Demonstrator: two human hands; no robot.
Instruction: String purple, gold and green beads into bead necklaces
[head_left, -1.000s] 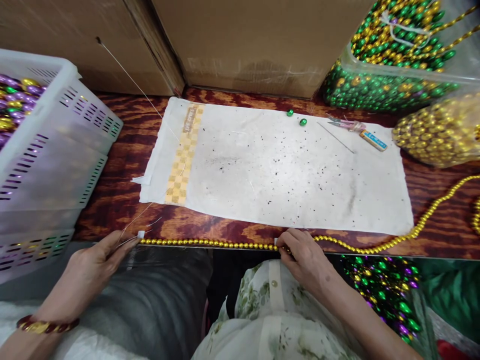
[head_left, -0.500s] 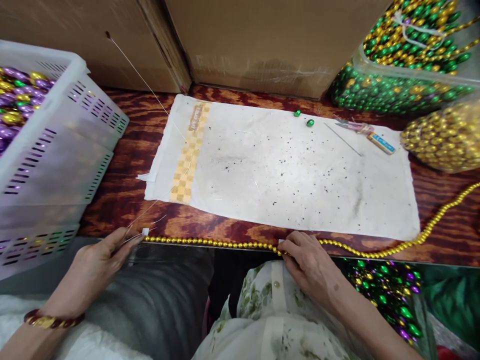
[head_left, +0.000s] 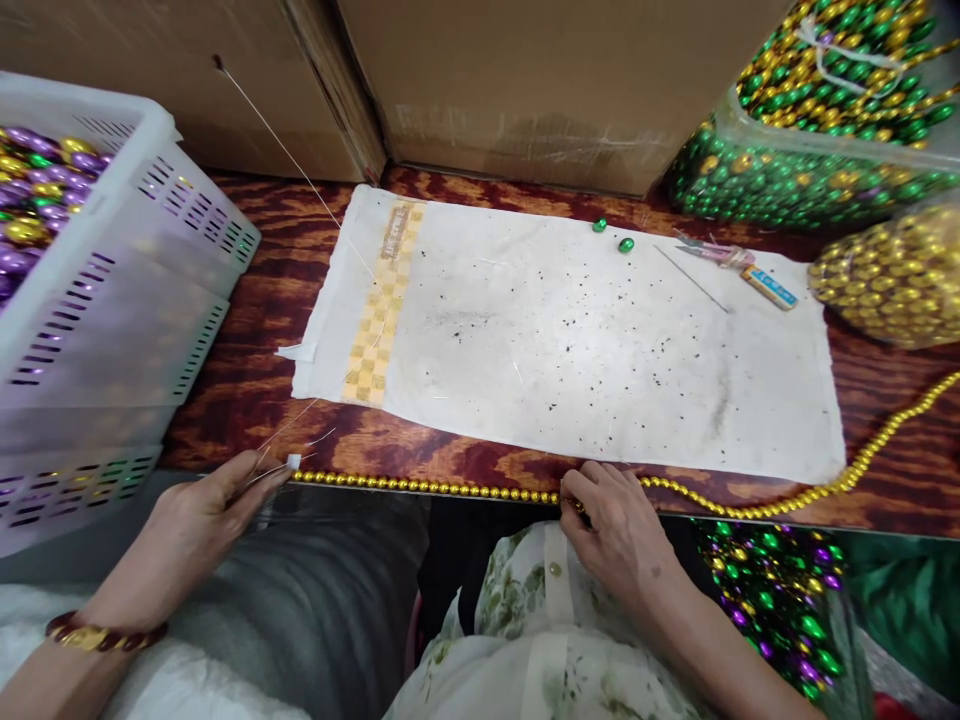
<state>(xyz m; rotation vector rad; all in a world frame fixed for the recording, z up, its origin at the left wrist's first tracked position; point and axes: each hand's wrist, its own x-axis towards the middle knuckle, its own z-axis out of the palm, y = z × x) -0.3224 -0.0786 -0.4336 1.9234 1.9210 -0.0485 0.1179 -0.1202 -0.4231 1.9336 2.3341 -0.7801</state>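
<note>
A strand of gold beads (head_left: 427,486) runs taut along the front edge of the table between my hands. My left hand (head_left: 214,505) pinches its left end, where loose thread and a small white tag (head_left: 294,461) stick out beside the fingertips. Farther right, my right hand (head_left: 619,515) is closed around the strand, fingers curled over it and hiding that part. Past this hand the strand curves away to the right. A thin thread (head_left: 289,155) rises from near my left hand, across the cloth's left end, to a dark point by the cardboard.
A white cloth (head_left: 487,340) with dark specks bears two green beads, a thin needle-like rod (head_left: 694,280), and small pink-handled snips (head_left: 716,252). White basket (head_left: 150,300) of beads stands left; bead bags (head_left: 877,275) stand right. Cardboard boxes (head_left: 555,100) line the back.
My right hand's fingers have curled in more around the strand, and the white bit beside them is out of sight. My left hand keeps its pinch. The whole view has shifted slightly.
</note>
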